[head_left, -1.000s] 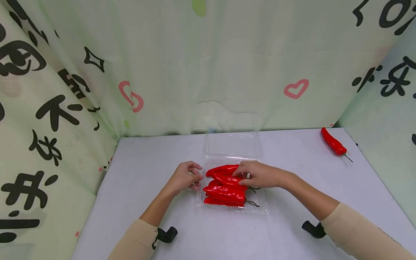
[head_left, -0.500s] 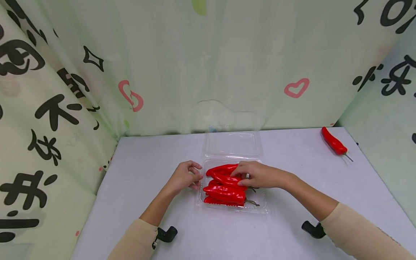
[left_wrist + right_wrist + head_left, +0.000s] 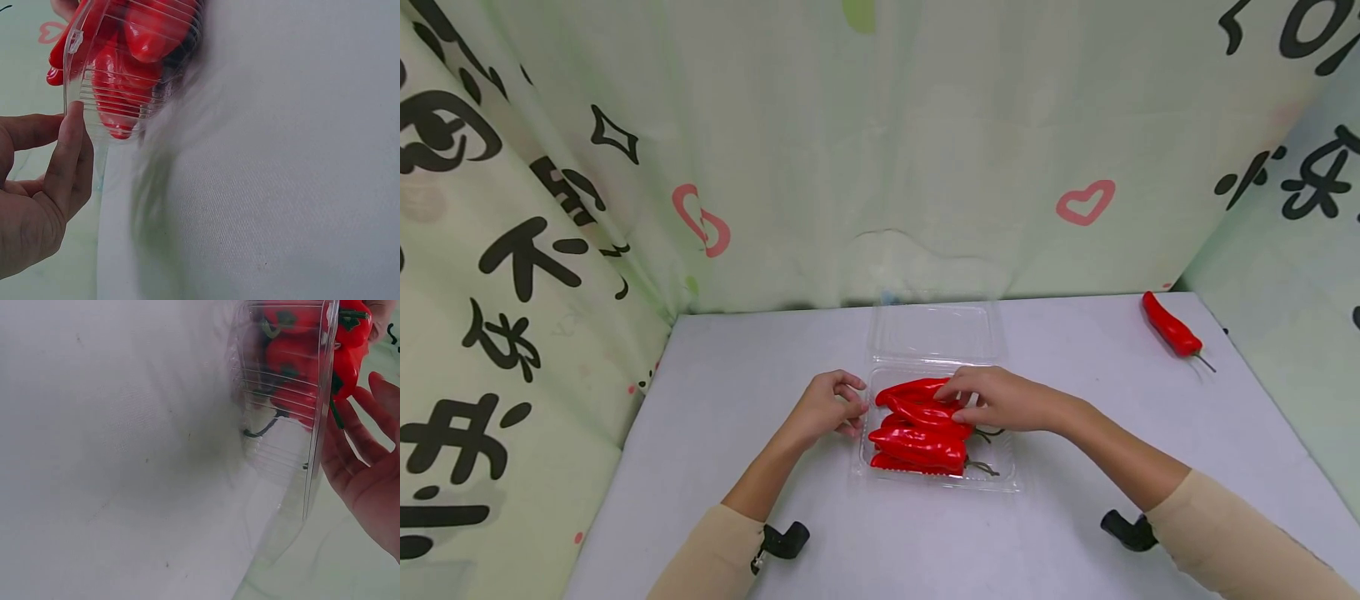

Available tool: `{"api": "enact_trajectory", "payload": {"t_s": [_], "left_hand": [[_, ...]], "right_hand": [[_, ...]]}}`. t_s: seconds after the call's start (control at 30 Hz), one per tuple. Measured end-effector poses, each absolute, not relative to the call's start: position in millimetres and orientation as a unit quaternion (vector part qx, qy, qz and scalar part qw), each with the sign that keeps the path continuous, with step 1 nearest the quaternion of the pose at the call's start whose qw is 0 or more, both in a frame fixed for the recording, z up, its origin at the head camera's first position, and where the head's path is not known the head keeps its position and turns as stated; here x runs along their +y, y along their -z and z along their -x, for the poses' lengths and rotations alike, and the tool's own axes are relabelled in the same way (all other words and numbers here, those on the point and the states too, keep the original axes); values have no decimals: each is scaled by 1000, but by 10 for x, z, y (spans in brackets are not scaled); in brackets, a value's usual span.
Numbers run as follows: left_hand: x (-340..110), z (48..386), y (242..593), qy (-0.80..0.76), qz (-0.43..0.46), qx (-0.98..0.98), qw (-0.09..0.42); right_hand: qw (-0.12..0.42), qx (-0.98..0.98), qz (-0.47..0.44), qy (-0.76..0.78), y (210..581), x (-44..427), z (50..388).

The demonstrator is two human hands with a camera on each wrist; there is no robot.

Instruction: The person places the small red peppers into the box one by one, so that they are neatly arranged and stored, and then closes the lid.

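Several glossy red chili peppers [image 3: 917,448] with dark green stems lie piled in a clear plastic clamshell box [image 3: 1009,479]. Its lid [image 3: 936,335] is folded back behind it. At the box's left side my left hand [image 3: 829,408] pinches the rim between thumb and fingers, as the left wrist view shows. My right hand [image 3: 1003,400] hovers over the right part of the pile with fingers loosely bent and thumb apart. In the right wrist view its fingers [image 3: 359,440] lie close behind the stem end of an upper pepper [image 3: 347,365]; whether they touch it is hard to tell.
A single red chili pepper [image 3: 1172,327] lies at the table's back right corner. The white table [image 3: 760,358] ends against a pale green printed curtain [image 3: 880,167] behind and at both sides. Black wrist mounts [image 3: 786,542] stick out from both sleeves.
My right hand has lifted slightly and its fingers have loosened from the upper pepper, which stays on the pile. My left hand keeps its place at the box's rim.
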State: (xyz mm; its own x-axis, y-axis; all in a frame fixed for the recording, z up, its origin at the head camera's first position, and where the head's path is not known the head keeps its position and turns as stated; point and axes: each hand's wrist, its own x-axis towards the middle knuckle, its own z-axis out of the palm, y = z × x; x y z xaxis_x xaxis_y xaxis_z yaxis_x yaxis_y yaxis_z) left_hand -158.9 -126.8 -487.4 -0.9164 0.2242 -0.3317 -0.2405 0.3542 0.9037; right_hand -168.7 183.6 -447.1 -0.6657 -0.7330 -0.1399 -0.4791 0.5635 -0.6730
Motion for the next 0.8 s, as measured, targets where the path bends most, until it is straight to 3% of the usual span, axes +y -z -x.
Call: {"api": "enact_trajectory", "payload": {"t_s": [0.5,0.8], "left_hand": [[-1275,1597,4869,-568,8,796,208],[-1272,1599,4872,-570,7,795,207]], "right_hand": [[78,897,288,327,4485,2303,1731],[32,920,216,325,4454,2666,1744]]}}
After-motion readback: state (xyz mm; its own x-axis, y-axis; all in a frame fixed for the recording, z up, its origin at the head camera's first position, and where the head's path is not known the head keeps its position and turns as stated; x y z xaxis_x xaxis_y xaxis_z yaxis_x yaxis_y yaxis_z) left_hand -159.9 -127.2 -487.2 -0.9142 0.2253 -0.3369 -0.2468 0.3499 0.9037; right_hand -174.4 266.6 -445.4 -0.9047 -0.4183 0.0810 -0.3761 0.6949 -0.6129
